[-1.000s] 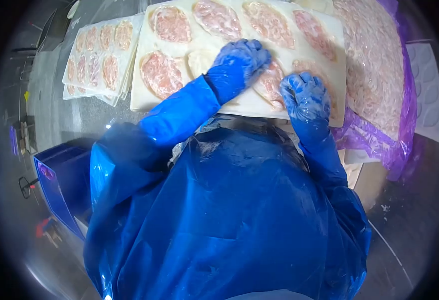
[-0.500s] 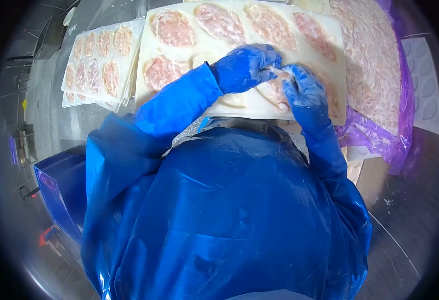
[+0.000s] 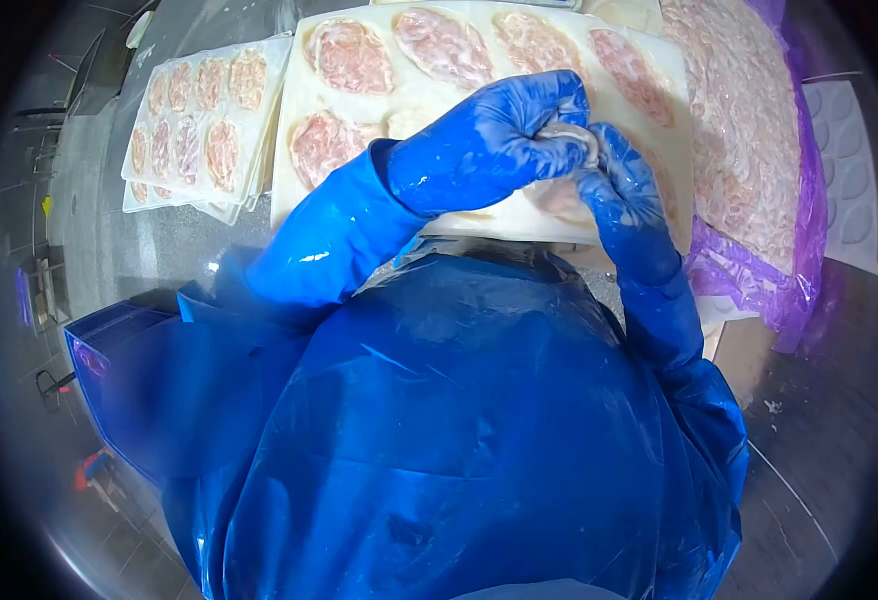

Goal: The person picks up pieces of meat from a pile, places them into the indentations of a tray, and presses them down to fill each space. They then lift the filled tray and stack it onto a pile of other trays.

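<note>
In the head view my left hand (image 3: 521,132), in a wet blue glove, has its fingers closed on one end of a pale, slick strip of raw meat (image 3: 579,138). The other end is pinched by my right hand (image 3: 625,190), also gloved in blue. Both hands are raised over the right half of a white moulded board (image 3: 292,110). Oval hollows in this board hold pink minced-looking meat, such as the oval patty (image 3: 347,57) at the back left. Part of the front row is hidden under my hands and left forearm.
Smaller white sheets (image 3: 209,120) with meat ovals are stacked on the left. A large mass of raw meat (image 3: 744,130) lies on purple plastic film (image 3: 809,230) at the right. Beyond it is a white mould sheet (image 3: 849,170). A blue bin (image 3: 124,400) stands lower left.
My hands have lifted from the board and turned inward, with the pale strip now showing between them. My left forearm has shifted slightly toward me.
</note>
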`<state>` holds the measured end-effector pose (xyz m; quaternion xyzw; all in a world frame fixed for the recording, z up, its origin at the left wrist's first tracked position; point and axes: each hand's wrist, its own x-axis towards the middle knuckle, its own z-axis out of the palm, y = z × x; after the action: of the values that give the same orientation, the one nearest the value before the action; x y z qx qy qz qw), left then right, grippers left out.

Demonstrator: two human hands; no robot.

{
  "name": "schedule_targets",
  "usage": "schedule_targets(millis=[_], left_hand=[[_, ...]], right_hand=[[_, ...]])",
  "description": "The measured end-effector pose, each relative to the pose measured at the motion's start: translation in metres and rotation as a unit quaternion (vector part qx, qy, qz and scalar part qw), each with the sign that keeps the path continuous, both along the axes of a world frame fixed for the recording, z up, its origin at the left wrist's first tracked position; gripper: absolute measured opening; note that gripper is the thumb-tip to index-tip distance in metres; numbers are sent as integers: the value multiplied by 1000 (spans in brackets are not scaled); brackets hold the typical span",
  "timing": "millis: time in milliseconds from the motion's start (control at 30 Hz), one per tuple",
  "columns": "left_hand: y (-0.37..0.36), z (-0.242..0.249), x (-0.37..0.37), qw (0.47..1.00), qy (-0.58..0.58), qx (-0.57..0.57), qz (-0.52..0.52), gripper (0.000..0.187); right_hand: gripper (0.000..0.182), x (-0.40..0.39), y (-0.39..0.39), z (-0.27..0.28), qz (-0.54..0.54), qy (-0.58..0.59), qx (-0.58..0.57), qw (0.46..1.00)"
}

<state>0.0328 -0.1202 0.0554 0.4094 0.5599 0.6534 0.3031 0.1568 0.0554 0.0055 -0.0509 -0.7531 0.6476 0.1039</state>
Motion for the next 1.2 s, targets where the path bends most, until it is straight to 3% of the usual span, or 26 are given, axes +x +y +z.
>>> schedule_targets(millis=[67,167,200,233,267,300,333,367,400,433,500,533,633,700,733,800,900,1033,1100,1133,1167,1200], left_hand=[[-2,0,-1,999,-31,6,12,15],[-9,-17,-20,999,-28,-19,-5,20],[-10,-19,-25,983,106,-144,49,21],[-11,-21,-27,929,235,-265,101,22],[-13,-22,-25,875,301,-346,156,23],[-12,-24,-24,875,302,-345,155,23],[-12,-31,-22,857,398,-273,177,25],[-13,-39,-19,828,487,-197,197,26],[-14,-46,-17,845,492,-165,129,42],[-16,-56,-10,846,491,-164,127,42],[-18,-68,8,799,547,-229,98,56],[-20,-61,6,804,530,-262,63,67],[-3,-59,28,809,509,-273,109,75],[6,-52,35,814,503,-275,93,75],[7,-50,38,813,494,-295,84,77],[10,-47,39,813,490,-302,91,78],[9,-46,38,813,482,-313,96,77],[9,-46,38,820,468,-312,109,71],[5,-47,38,824,458,-313,115,68],[3,-48,37,832,452,-300,118,66],[1,-48,35,840,445,-286,121,64],[-1,-50,35,839,445,-286,128,64]], right_hand=[[30,8,10,-3,-44,5,51,998],[30,13,35,10,32,-75,69,994],[32,14,40,9,11,-46,206,977],[34,14,43,8,-11,-16,339,941],[34,14,44,9,-10,-15,340,940],[38,14,41,14,-49,-33,418,906],[41,15,37,16,-88,-55,492,864],[41,15,31,10,-89,-60,491,864],[43,13,25,0,-10,63,460,886],[45,11,17,-8,68,187,419,886],[46,34,-7,-7,121,79,550,823],[46,34,-5,-3,113,71,558,819],[40,46,31,7,133,81,524,837],[30,40,71,-1,155,149,373,903],[30,33,97,-5,157,148,378,900],[26,15,175,-20,-137,18,304,943],[33,-15,307,-95,-137,-37,604,784],[39,-32,343,-150,-158,-97,584,790],[43,-24,379,-162,-63,-61,541,836],[42,-17,380,-153,-54,-35,466,883],[42,-12,379,-144,-50,-32,467,882],[45,-7,376,-132,-73,-40,365,927]])
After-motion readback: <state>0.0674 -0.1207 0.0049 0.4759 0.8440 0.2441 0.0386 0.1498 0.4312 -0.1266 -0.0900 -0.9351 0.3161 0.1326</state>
